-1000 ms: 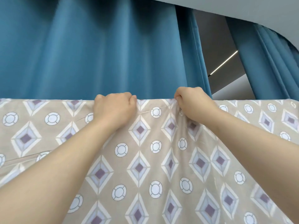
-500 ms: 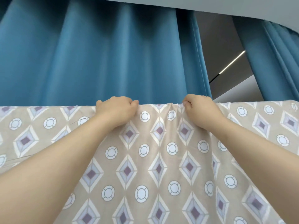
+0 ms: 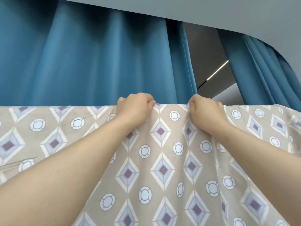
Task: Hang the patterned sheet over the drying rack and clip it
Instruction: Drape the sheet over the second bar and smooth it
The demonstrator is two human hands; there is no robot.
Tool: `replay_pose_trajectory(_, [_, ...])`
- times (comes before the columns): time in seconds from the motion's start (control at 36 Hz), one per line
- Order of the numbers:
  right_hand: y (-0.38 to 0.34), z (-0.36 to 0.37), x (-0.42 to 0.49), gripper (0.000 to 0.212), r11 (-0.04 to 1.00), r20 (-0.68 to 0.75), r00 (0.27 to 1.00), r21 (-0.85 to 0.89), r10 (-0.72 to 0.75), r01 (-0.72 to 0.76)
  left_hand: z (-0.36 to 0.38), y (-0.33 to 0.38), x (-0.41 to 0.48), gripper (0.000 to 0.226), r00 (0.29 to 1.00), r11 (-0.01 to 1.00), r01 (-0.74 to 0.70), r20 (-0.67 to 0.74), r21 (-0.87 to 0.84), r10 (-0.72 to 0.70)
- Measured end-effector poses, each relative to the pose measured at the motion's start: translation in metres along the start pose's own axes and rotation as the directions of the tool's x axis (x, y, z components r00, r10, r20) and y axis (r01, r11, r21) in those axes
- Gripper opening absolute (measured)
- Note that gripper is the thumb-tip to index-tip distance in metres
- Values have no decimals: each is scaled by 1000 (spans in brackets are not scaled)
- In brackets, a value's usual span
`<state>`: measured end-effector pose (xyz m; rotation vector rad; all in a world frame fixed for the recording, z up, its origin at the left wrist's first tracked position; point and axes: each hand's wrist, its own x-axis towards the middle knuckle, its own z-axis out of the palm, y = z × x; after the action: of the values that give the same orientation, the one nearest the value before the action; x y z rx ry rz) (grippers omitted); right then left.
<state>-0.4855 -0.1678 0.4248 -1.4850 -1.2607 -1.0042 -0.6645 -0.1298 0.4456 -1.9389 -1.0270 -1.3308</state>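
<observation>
**Change noted.** Over the last second we have kept both fists on the upper edge of the beige cotton sheet printed with lilac diamonds and white rings (image 3: pixel 162 162). The print between our fists has shifted sideways, and the top line now runs nearly level from left to right. We judge that the cloth is being settled along its support, so the hanging step is close to done. The clipping step has not begun, and we see no clip anywhere.

**Left hand** (image 3: pixel 135 110). The fingers are curled tight over the top edge and the thumb is pressed against the cloth. It grips a small gather of the sheet, with folds running down from it.

**Right hand** (image 3: pixel 206 115). It is closed in the same way, with the fingers tucked over the edge and a pinch of fabric held inside the fist. Creases fan down and to the right from it.

**Task's thing, location.** The sheet spans the whole width of the view. Its top edge lies at fist height, and the rest falls towards us under both forearms. The drying rack itself is hidden, and we cannot tell whether the edge already rests on it.

**Surroundings.**
- Teal pleated curtains (image 3: pixel 97 62) hang behind the sheet.
- A gap between them shows a grey ceiling with a thin white strip light (image 3: pixel 217 71).
</observation>
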Motion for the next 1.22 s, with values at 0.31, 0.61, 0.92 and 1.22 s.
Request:
replay_pose_trajectory(0.31, [-31,7,-16,35,997,91,993,33,-76,73,0,-22,-23,24,991,996,84,-106,29,-80])
replay_pose_trajectory(0.61, [-66,31,-8,33,971,133,975,186,-176,150,-14,-83,-32,27,983,982,181,11,57,-182])
replay_pose_trajectory(0.92, [-43,38,-3,32,994,106,990,55,-96,90,-4,-64,-18,41,979,972,178,76,154,-191])
replay_pose_trajectory(1.22, [6,20,3,40,996,103,991,45,-83,79,2,-34,-1,31,968,993,1,249,114,-29])
